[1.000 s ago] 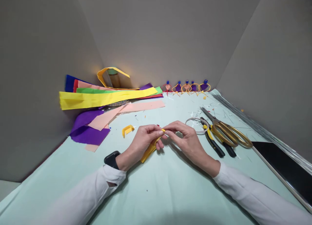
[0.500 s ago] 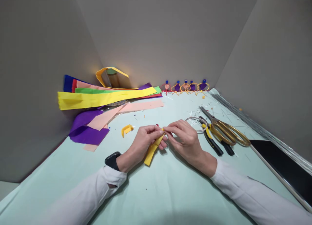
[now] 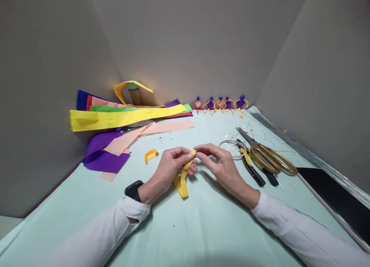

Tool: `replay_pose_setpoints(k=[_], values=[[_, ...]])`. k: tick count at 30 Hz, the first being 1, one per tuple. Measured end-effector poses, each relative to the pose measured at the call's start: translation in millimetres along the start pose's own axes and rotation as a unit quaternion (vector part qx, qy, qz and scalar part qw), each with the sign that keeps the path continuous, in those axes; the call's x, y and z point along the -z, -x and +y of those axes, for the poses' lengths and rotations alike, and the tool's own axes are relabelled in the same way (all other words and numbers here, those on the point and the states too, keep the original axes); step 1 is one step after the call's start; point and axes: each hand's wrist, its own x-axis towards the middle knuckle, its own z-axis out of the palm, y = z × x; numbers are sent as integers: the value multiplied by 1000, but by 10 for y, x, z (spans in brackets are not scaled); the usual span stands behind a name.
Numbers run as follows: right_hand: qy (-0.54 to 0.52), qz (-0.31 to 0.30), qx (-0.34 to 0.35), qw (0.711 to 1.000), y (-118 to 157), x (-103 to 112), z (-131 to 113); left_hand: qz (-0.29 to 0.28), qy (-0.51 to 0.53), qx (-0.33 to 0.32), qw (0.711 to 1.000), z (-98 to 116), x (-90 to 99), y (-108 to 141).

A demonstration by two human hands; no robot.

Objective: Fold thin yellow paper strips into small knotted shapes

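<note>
My left hand (image 3: 171, 167) pinches the top end of a yellow strip (image 3: 182, 186) between thumb and forefinger, near the middle of the table. The strip hangs below that pinch and is folded, its bend towards me. Close against it on the right, my right hand (image 3: 221, 164) has its thumb and forefinger together at the strip's upper end. What lies between those fingertips is too small to make out. A short folded yellow piece (image 3: 150, 155) rests to the left of my hands.
Coloured strips (image 3: 127, 118) and purple paper (image 3: 101, 149) lie at the left. Several small wire figures (image 3: 221, 103) line the back. Scissors (image 3: 264, 155), pliers (image 3: 251, 168), a wire ring (image 3: 231, 149), thin wires (image 3: 312, 157) and a black tablet (image 3: 338, 201) are at the right.
The yellow strip's lower part has turned and now shows a fold, its end further right. My right hand's fingers have shifted slightly and straightened at the strip's top.
</note>
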Motion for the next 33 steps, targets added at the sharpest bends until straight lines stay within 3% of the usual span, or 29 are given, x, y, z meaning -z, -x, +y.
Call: replay_pose_setpoints(k=[4,12,21,26,30,33], values=[[12,-10,7,1000,18,-11,22,4,-21,-4,1000,15,-23,-3],[51,29,53,997,40,-41,30,24,-25,17,999,-41,-34,-3],[177,57,192,964,50,-51,121,-16,9,20,1000,-21,-46,9],[182,50,234,954,58,-47,141,-11,11,3,1000,-14,-53,7],[108,31,207,972,49,-37,113,0,4,1,1000,-10,-48,7],[38,12,112,993,22,-15,84,-2,-8,0,1000,-2,-38,10]])
